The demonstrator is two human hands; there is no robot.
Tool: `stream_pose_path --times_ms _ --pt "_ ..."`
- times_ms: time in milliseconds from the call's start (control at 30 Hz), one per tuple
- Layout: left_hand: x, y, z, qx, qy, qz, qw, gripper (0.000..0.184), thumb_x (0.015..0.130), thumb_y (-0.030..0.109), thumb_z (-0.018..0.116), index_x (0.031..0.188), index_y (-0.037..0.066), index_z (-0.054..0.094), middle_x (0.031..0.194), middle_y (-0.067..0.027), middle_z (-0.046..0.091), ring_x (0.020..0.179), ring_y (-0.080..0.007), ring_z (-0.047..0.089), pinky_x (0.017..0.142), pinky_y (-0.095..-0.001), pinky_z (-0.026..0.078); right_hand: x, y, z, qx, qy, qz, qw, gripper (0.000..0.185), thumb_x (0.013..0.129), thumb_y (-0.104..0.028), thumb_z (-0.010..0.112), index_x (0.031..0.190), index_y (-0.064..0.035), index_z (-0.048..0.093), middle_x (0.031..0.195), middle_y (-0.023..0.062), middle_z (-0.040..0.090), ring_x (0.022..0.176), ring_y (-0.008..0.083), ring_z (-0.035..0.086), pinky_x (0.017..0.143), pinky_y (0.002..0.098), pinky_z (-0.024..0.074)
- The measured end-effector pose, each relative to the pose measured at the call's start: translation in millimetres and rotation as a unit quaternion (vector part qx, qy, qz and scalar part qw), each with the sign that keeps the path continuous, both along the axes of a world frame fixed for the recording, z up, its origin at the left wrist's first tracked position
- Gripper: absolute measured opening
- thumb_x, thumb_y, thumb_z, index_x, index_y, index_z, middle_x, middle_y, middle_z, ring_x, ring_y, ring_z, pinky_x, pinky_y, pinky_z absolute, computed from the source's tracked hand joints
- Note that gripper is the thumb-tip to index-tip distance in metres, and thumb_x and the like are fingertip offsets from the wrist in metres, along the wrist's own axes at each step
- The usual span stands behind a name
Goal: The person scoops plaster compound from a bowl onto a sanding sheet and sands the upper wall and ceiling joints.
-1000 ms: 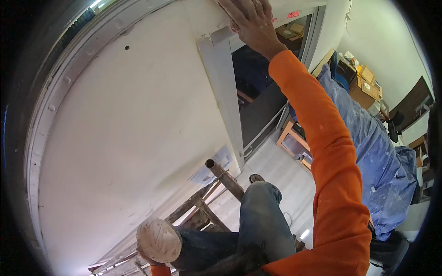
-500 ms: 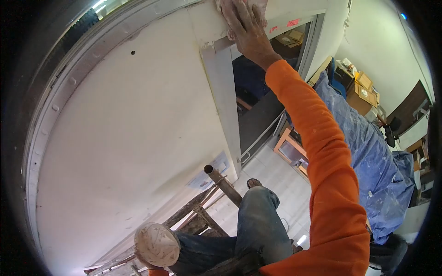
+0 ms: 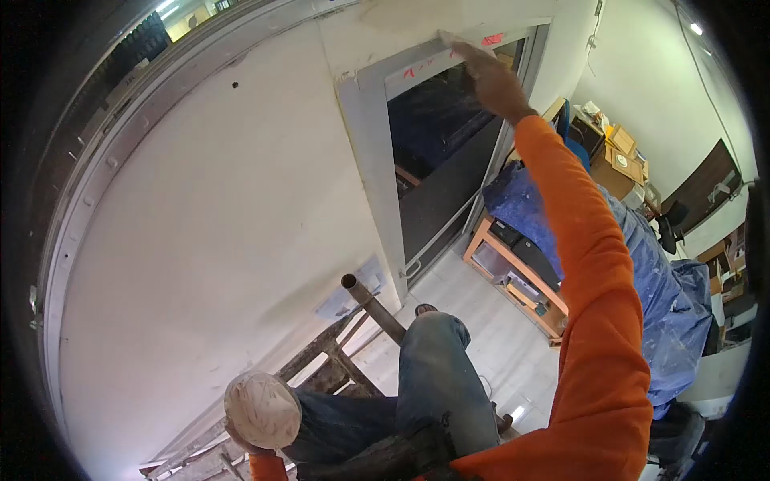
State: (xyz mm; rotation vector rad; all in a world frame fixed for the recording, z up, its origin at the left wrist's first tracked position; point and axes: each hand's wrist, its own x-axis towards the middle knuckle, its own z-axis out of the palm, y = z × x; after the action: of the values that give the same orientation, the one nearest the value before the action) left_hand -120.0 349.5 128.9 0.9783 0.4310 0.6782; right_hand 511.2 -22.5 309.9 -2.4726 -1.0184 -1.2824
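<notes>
My right hand [image 3: 499, 84] reaches up to the top of the grey door frame [image 3: 370, 120]. Its fingers look closed around a thin, pale, blurred piece that I cannot make out, its tip near the frame's upper edge. Low on the left, my left hand [image 3: 237, 437] grips the side of a round tub [image 3: 263, 410] smeared with whitish paste, held beside my thigh. Most of that hand is hidden by the tub.
A cream wall [image 3: 216, 224] fills the left side. Below me stands a paint-stained scaffold or ladder with a metal pipe [image 3: 373, 309]. On the right are a wooden cabinet [image 3: 513, 280], furniture under a blue sheet [image 3: 670, 321], and cardboard boxes [image 3: 622, 168].
My right hand has moved right and down along the door top, turning from flat against the wall to edge-on. The view has shifted slightly. The tub stays in my left hand.
</notes>
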Motion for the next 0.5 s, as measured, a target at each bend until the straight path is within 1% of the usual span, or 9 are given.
stream_pose_path --times_ms 67,133,167,233,267,333,400,467,500 --pt "-24 30 -41 -0.082 0.004 0.003 0.997 0.066 0.091 0.054 0.034 0.137 0.007 0.043 0.135 -0.0125 0.049 0.122 -0.0321 0.047 0.105 -0.0464 0.039 25 -20 5 0.029 0.057 -0.069 0.996 0.046 0.084 -0.011 0.054 0.130 -0.0141 0.050 0.125 0.0133 0.057 0.109 0.0288 0.058 0.090 0.0435 0.0461" --pt "-31 39 -59 -0.090 0.003 0.008 0.996 0.067 0.090 0.055 0.035 0.138 0.008 0.042 0.137 -0.0125 0.046 0.123 -0.0328 0.046 0.105 -0.0472 0.038 53 -32 23 0.014 -0.126 -0.176 0.976 0.025 0.081 -0.014 0.055 0.103 -0.0102 0.064 0.103 0.0156 0.066 0.089 0.0302 0.064 0.076 0.0480 0.0490" --pt "-34 41 -57 -0.070 0.000 0.009 0.997 0.069 0.089 0.056 0.036 0.139 0.009 0.040 0.139 -0.0125 0.044 0.124 -0.0335 0.045 0.105 -0.0479 0.038 42 -25 36 0.015 -0.119 -0.178 0.977 0.025 0.081 -0.014 0.055 0.103 -0.0102 0.064 0.103 0.0156 0.066 0.089 0.0302 0.064 0.076 0.0480 0.0490" --pt "-21 17 -27 -0.045 -0.004 0.003 0.999 0.069 0.089 0.056 0.036 0.140 0.009 0.039 0.140 -0.0127 0.043 0.125 -0.0338 0.045 0.105 -0.0484 0.038 19 7 80 -0.187 0.094 -0.277 0.938 0.029 0.075 -0.012 0.056 0.101 -0.0072 0.067 0.108 0.0160 0.064 0.111 0.0305 0.055 0.093 0.0473 0.0408" --pt "-14 6 -18 -0.036 -0.008 -0.001 0.999 0.069 0.089 0.056 0.036 0.140 0.009 0.039 0.140 -0.0127 0.043 0.125 -0.0340 0.045 0.105 -0.0486 0.038 23 10 78 -0.190 0.093 -0.276 0.938 0.029 0.075 -0.012 0.056 0.101 -0.0072 0.067 0.108 0.0160 0.064 0.111 0.0305 0.055 0.093 0.0473 0.0408" --pt "-4 -9 -4 -0.048 -0.002 0.016 0.999 0.070 0.089 0.056 0.037 0.140 0.009 0.038 0.141 -0.0129 0.043 0.125 -0.0339 0.044 0.105 -0.0490 0.038 40 16 63 -0.130 -0.115 -0.207 0.963 0.015 0.075 -0.014 0.054 0.077 -0.0081 0.068 0.077 0.0123 0.067 0.085 0.0317 0.063 0.079 0.0481 0.0479" --pt "9 -9 13 -0.069 0.004 0.038 0.997 0.070 0.089 0.056 0.037 0.140 0.009 0.038 0.140 -0.0129 0.043 0.125 -0.0337 0.044 0.105 -0.0491 0.038 60 32 56 -0.067 -0.112 -0.190 0.973 0.017 0.075 -0.015 0.055 0.080 -0.0054 0.068 0.075 0.0143 0.066 0.079 0.0327 0.064 0.074 0.0480 0.0492" --pt "15 -2 22 -0.215 0.094 0.156 0.960 0.071 0.089 0.058 0.036 0.141 0.010 0.037 0.141 -0.0124 0.042 0.126 -0.0334 0.043 0.105 -0.0493 0.037 43 56 50 -0.005 -0.104 -0.173 0.979 0.021 0.075 -0.015 0.055 0.084 -0.0028 0.069 0.073 0.0164 0.065 0.074 0.0336 0.064 0.069 0.0479 0.0504" --pt "11 4 16 -0.262 0.122 0.195 0.937 0.071 0.089 0.058 0.036 0.141 0.010 0.037 0.141 -0.0122 0.042 0.127 -0.0333 0.043 0.105 -0.0494 0.037 6 75 53 0.130 -0.069 -0.085 0.985 0.022 0.075 -0.014 0.054 0.086 -0.0028 0.069 0.071 0.0180 0.065 0.069 0.0339 0.064 0.065 0.0473 0.0507"
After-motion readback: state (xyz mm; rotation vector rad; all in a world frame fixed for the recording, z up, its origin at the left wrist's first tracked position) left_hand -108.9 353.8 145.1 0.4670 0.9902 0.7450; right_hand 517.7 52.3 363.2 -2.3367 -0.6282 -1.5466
